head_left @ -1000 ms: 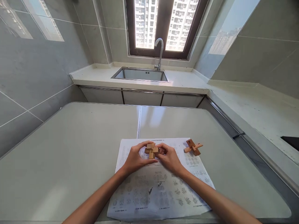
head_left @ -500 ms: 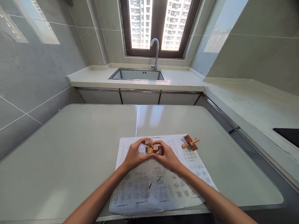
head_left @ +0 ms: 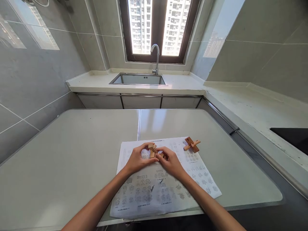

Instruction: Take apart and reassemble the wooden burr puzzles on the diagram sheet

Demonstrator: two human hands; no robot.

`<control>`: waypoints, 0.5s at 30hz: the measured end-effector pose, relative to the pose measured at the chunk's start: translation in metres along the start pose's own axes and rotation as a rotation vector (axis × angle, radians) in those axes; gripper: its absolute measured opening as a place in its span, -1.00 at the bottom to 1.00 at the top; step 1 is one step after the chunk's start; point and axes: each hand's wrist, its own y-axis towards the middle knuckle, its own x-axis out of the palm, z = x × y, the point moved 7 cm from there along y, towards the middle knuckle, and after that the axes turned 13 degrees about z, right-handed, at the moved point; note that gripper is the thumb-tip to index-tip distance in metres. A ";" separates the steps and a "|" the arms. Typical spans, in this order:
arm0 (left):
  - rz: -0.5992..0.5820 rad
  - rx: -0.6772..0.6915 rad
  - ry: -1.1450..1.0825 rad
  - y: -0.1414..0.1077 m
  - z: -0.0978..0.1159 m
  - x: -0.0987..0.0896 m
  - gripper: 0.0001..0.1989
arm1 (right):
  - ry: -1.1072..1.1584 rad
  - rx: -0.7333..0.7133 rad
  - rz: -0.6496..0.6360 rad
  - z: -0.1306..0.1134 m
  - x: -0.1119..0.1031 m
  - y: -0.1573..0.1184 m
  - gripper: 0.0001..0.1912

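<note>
Over the printed sheet, my left hand (head_left: 136,159) is closed round light wooden puzzle pieces (head_left: 152,148), its thumb below and fingers above. Close against it on the right, my right hand (head_left: 172,163) pinches another wooden puzzle piece (head_left: 163,156), partly hidden by the fingers. The fingertips of both hands nearly meet at the puzzle. Under them lies the white paper sheet (head_left: 156,208), covered with small printed diagrams and a few dark tick marks. A second, darker wooden puzzle assembly (head_left: 192,145) of crossed pieces rests at the sheet's upper right corner.
The pale table (head_left: 72,154) has a seam across its far half. Beyond it stand a counter (head_left: 183,81) with a sink (head_left: 138,79) and a tall faucet (head_left: 156,59), below a window. Another counter (head_left: 260,106) runs along the right.
My right hand has drawn slightly apart from the left, with a wooden piece in its fingers, and its thumb has shifted up. The whole view has shifted a little.
</note>
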 end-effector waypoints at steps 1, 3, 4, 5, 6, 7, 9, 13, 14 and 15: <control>-0.004 0.000 0.003 0.000 0.000 0.001 -0.38 | -0.002 -0.004 0.002 0.000 -0.001 0.000 -0.71; -0.011 -0.002 0.011 0.001 0.000 0.001 -0.39 | 0.004 -0.018 0.005 -0.002 -0.003 0.000 -0.71; -0.012 -0.006 0.017 0.001 -0.001 0.001 -0.39 | 0.014 -0.027 0.003 -0.003 -0.004 0.000 -0.71; -0.010 -0.009 0.026 0.001 -0.002 0.001 -0.38 | 0.027 -0.033 -0.002 -0.004 -0.005 0.000 -0.70; -0.007 -0.013 0.037 0.001 -0.003 0.001 -0.37 | 0.042 -0.033 -0.009 -0.004 -0.005 0.000 -0.70; -0.004 -0.017 0.049 0.002 -0.004 0.001 -0.36 | 0.057 -0.026 -0.016 -0.004 -0.005 0.000 -0.69; 0.000 -0.027 0.072 0.002 -0.006 0.000 -0.35 | 0.083 0.002 -0.029 -0.002 -0.004 0.000 -0.69; 0.005 -0.054 0.099 0.003 -0.007 -0.002 -0.36 | 0.083 0.009 -0.003 -0.001 -0.005 0.000 -0.70; 0.018 -0.063 0.106 0.004 -0.008 -0.003 -0.36 | 0.076 0.001 0.010 -0.002 -0.005 0.001 -0.70; 0.031 -0.073 0.114 0.004 -0.008 -0.004 -0.36 | 0.071 -0.006 0.021 -0.002 -0.005 0.001 -0.71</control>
